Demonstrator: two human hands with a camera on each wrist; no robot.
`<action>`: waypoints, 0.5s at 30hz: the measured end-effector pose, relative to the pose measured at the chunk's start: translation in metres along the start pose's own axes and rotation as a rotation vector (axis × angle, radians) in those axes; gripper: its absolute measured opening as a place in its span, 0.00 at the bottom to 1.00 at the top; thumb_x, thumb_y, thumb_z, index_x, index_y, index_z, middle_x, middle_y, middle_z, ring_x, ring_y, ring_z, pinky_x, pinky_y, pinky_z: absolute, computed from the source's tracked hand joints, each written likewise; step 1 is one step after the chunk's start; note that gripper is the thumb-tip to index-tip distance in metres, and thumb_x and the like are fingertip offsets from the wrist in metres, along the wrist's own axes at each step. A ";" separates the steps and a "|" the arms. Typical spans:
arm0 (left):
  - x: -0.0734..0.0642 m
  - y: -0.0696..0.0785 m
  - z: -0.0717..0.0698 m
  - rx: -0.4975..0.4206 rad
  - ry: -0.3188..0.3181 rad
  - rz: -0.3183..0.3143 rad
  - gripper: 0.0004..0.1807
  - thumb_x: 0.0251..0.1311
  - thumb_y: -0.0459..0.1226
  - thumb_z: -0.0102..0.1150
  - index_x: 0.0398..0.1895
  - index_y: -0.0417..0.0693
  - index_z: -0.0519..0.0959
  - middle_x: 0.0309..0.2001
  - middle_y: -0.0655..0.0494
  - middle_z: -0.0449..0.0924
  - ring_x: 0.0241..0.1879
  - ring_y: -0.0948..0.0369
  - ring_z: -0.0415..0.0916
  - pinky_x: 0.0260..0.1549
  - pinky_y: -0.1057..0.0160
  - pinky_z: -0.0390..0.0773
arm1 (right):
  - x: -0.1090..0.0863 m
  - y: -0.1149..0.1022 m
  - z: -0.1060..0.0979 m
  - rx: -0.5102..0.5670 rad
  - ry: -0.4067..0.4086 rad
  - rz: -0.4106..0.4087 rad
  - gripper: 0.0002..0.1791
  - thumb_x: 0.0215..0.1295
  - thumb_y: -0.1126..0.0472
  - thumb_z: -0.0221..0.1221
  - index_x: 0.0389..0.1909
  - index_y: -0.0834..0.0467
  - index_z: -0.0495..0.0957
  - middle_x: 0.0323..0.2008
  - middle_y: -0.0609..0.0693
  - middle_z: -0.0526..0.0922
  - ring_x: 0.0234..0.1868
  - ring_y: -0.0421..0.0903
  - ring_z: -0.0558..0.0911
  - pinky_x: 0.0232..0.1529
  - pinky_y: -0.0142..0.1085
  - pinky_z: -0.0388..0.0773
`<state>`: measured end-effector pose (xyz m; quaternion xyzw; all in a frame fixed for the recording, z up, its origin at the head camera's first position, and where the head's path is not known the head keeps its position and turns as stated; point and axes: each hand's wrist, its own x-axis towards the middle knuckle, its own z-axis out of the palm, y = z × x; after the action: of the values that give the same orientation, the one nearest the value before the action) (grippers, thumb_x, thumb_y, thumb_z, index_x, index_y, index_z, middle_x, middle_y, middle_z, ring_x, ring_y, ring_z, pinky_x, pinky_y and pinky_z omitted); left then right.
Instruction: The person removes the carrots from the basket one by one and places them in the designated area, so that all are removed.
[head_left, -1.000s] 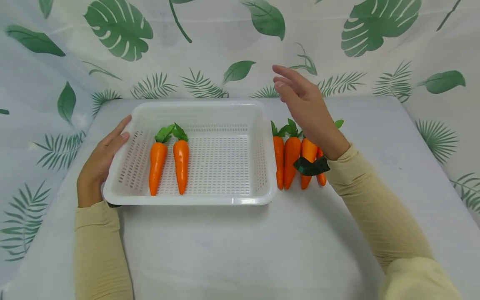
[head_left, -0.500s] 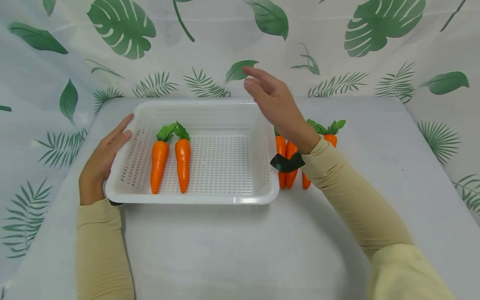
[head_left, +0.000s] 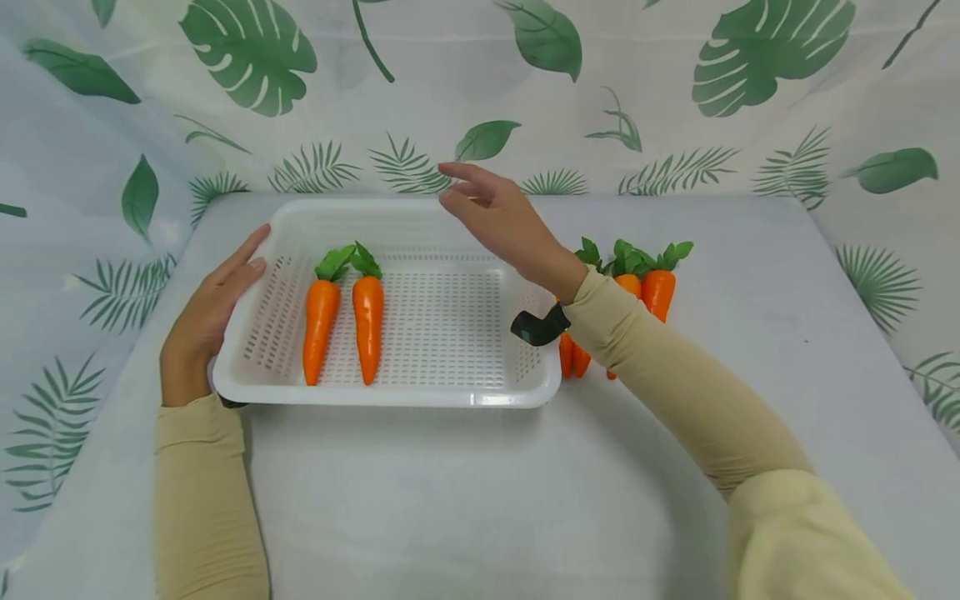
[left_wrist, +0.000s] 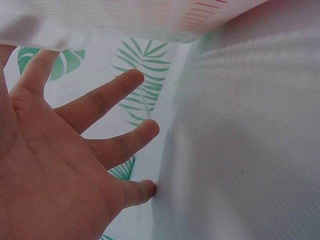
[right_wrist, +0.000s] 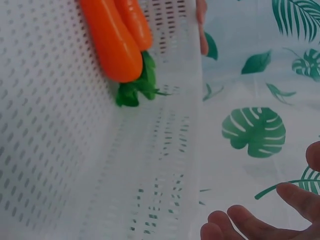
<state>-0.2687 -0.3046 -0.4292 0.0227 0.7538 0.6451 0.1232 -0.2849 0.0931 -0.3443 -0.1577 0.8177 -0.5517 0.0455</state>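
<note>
In the basket (head_left: 390, 397), on its left half, lay a left carrot (head_left: 321, 329) and a right carrot (head_left: 367, 329), just apart along their bodies with their green leaves (head_left: 334, 262) meeting at the top. Their glossy, even skins suggested light, stiff make-believe carrots, hard to bruise but perhaps a little slippery; the surest hold would probably be round the thick upper body, just below the leaves, since the leaves looked soft enough to bend and the tapered tips gave little to grasp. Both pointed their thin tips at the near wall and their leaves at the far wall, long axes running near to far; the left one slanted slightly, its tip out to the left, while the right one lay almost straight. More carrots (head_left: 660, 292) lay on the table (head_left: 420, 500) just right of the basket, leaves away from the person, partly hidden by the right sleeve (head_left: 660, 367), so their number could not be told. The left hand (head_left: 202, 317) rested against the basket's left side, fingers spread. The right hand (head_left: 498, 217), well apart from it, hung by the far right rim, fingers gently bent and holding nothing; whether it touched the rim was unclear.
</note>
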 end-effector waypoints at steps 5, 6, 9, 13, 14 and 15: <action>0.000 0.000 -0.001 0.019 0.005 -0.004 0.32 0.83 0.53 0.51 0.84 0.85 0.56 0.84 0.55 0.55 0.66 0.55 0.71 0.45 0.67 0.86 | 0.008 -0.001 0.014 -0.044 -0.044 0.023 0.29 0.83 0.50 0.56 0.81 0.48 0.69 0.69 0.53 0.78 0.68 0.50 0.77 0.66 0.48 0.76; 0.000 0.000 -0.002 0.018 0.006 -0.006 0.32 0.83 0.53 0.51 0.84 0.85 0.56 0.85 0.55 0.55 0.66 0.56 0.71 0.45 0.67 0.86 | 0.010 -0.001 0.017 -0.053 -0.054 0.029 0.29 0.83 0.50 0.56 0.81 0.48 0.69 0.71 0.53 0.77 0.69 0.50 0.77 0.66 0.47 0.77; 0.001 0.000 -0.002 0.026 0.006 -0.003 0.32 0.83 0.53 0.51 0.84 0.84 0.56 0.84 0.55 0.55 0.65 0.56 0.71 0.45 0.67 0.86 | 0.013 -0.002 0.026 -0.066 -0.081 0.043 0.30 0.83 0.50 0.56 0.81 0.49 0.69 0.74 0.52 0.73 0.71 0.51 0.75 0.66 0.46 0.77; 0.002 -0.001 -0.002 0.049 0.010 -0.006 0.32 0.82 0.54 0.51 0.84 0.85 0.56 0.84 0.54 0.56 0.63 0.57 0.73 0.44 0.66 0.86 | 0.016 -0.001 0.037 -0.085 -0.104 0.059 0.30 0.82 0.50 0.57 0.81 0.49 0.68 0.76 0.51 0.71 0.71 0.52 0.74 0.65 0.45 0.78; 0.003 -0.001 -0.002 0.058 0.012 -0.007 0.32 0.82 0.54 0.51 0.84 0.86 0.56 0.84 0.54 0.56 0.62 0.57 0.74 0.44 0.66 0.86 | 0.017 0.000 0.040 -0.089 -0.111 0.063 0.31 0.82 0.50 0.57 0.81 0.49 0.68 0.77 0.51 0.70 0.71 0.52 0.74 0.65 0.45 0.78; 0.003 -0.001 -0.002 0.057 0.012 -0.006 0.32 0.82 0.54 0.51 0.84 0.86 0.56 0.84 0.54 0.56 0.62 0.58 0.74 0.44 0.66 0.86 | 0.018 0.001 0.043 -0.092 -0.119 0.066 0.31 0.82 0.50 0.58 0.81 0.49 0.68 0.77 0.52 0.69 0.71 0.52 0.74 0.65 0.45 0.78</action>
<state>-0.2718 -0.3066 -0.4301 0.0197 0.7728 0.6229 0.1199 -0.2918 0.0496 -0.3596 -0.1651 0.8429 -0.5013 0.1046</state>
